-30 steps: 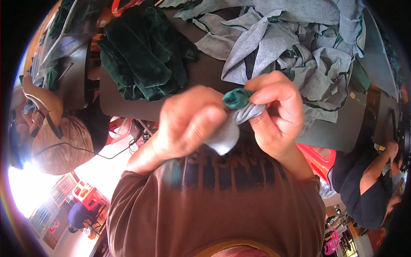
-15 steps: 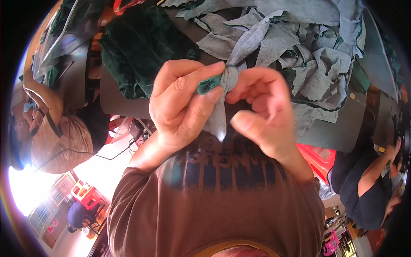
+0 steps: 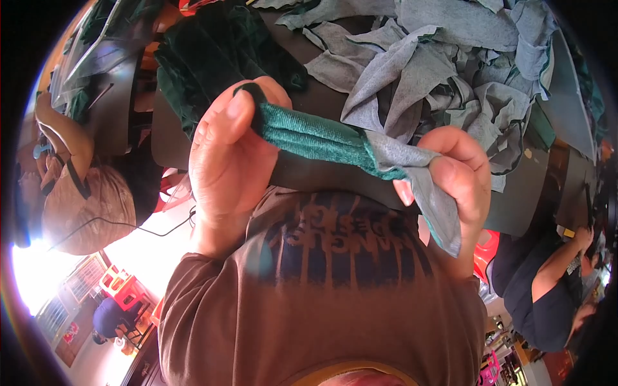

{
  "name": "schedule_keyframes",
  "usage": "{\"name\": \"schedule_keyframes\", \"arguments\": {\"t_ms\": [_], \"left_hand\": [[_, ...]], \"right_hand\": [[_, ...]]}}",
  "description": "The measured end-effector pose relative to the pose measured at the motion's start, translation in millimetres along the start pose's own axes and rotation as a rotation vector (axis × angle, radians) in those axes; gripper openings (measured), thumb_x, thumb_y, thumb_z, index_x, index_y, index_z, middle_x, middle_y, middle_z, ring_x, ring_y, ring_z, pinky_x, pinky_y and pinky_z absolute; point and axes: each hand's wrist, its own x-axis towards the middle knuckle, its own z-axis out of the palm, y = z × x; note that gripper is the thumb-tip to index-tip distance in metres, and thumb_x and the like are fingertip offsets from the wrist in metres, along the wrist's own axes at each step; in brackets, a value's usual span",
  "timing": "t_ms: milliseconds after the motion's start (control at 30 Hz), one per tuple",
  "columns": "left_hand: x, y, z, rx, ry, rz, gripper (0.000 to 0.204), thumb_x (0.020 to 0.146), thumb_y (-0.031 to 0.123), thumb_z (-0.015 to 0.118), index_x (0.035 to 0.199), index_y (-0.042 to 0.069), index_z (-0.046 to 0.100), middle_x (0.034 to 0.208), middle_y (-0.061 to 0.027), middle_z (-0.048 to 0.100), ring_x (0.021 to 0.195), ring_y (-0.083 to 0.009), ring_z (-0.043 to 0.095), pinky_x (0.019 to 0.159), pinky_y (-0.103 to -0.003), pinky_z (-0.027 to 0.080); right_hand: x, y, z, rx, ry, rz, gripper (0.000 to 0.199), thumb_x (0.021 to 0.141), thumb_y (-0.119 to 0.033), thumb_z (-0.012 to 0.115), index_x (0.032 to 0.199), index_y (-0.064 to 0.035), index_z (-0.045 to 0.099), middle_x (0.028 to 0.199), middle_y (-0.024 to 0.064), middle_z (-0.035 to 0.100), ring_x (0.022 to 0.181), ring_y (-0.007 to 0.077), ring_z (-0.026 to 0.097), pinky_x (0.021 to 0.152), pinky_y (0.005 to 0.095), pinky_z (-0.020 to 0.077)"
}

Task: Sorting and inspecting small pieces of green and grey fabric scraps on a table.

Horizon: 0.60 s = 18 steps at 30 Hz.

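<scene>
A narrow strip of velvet fabric (image 3: 318, 136) is stretched between my hands, above the near edge of the table. Its left stretch shows the green velvet face; the right end is grey backing, with a pointed tail hanging down past my fingers. My left hand (image 3: 235, 138) pinches the green end between thumb and fingers. My right hand (image 3: 460, 174) is closed on the grey part, the thumb pressing against the fingers. Where the green goes into the grey, the cloth is bunched.
A heap of grey-backed fabric strips (image 3: 444, 71) covers the table's far right. Folded dark green velvet (image 3: 212, 58) lies at far left on the dark table (image 3: 302, 170). One person (image 3: 90, 199) sits at left, another (image 3: 541, 276) at right. A red stool (image 3: 122, 286) stands lower left.
My hands have moved apart, left hand leftward and right hand rightward. The strip, bunched small and mostly grey before, is now drawn out with a long green stretch showing.
</scene>
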Motion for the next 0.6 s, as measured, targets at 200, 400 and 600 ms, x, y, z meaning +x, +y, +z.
{"name": "schedule_keyframes", "arguments": {"t_ms": [200,400,600], "left_hand": [[4.4,4.1,1.1,1.402,-0.084,0.684,0.043,0.073,0.009,0.059,0.114,-0.002,0.051,0.117,-0.0159,0.048,0.102,-0.0234,0.05,0.092,-0.034,0.037],[-7.2,-16.6,21.7,1.147,-0.313,0.077,0.032,0.083,-0.001,0.056,0.115,0.0,0.051,0.092,-0.009,0.06,0.081,-0.0165,0.056,0.075,-0.025,0.044],[-9.4,-28.0,24.7,0.42,-0.034,-0.108,0.023,0.091,-0.001,0.045,0.113,0.002,0.039,0.088,-0.0043,0.054,0.077,-0.0065,0.047,0.069,-0.019,0.039]], "right_hand": [[6.7,3.0,3.5,0.112,0.011,0.159,0.019,0.079,-0.01,0.055,0.092,0.0033,0.059,0.082,0.0091,0.064,0.069,0.0109,0.06,0.061,0.0218,0.0473],[17.6,11.1,-1.6,0.187,-0.163,0.151,0.036,0.092,-0.033,0.041,0.091,0.0006,0.053,0.061,0.011,0.055,0.045,0.0184,0.048,0.05,0.0319,0.042],[16.6,50.4,3.2,0.502,-0.029,0.078,0.031,0.089,-0.019,0.045,0.109,0.0026,0.053,0.092,0.0118,0.061,0.084,0.0246,0.059,0.08,0.0354,0.0459]]}}
